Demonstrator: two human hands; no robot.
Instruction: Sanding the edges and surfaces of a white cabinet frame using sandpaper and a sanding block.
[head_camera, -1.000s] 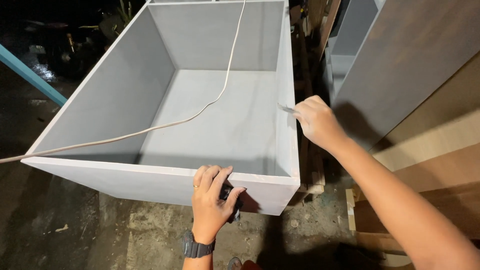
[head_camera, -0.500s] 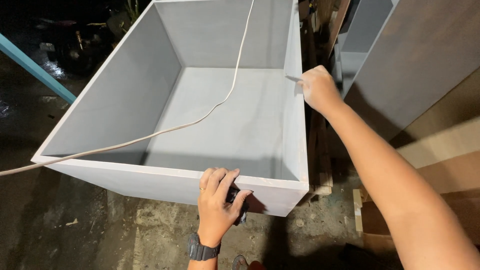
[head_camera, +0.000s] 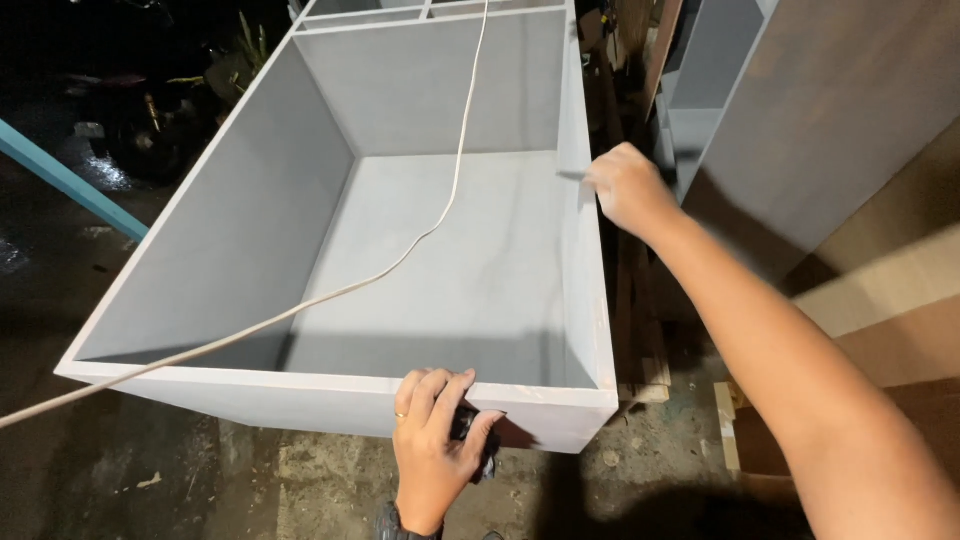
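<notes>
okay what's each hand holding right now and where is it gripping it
Left hand presses a small dark object, unclear what, against the grey box's front rim. Right hand pinches a thin blade-like tool by its end.

A white cable (head_camera: 330, 292) is running across the scene from the lower left up to the top edge, hanging in a loose curve. At the left, a light blue bar (head_camera: 70, 180) is lying slanted over the dark, wet ground. Behind it some green plants (head_camera: 235, 65) are showing in the dark. The concrete floor (head_camera: 240, 480) below is looking rough and stained, with small bits lying on it. At the right, grey panels (head_camera: 840, 110) are leaning upright, and beside them brown wooden boards (head_camera: 890, 300) are standing. A stack of wood pieces (head_camera: 635, 330) is lying between.
</notes>
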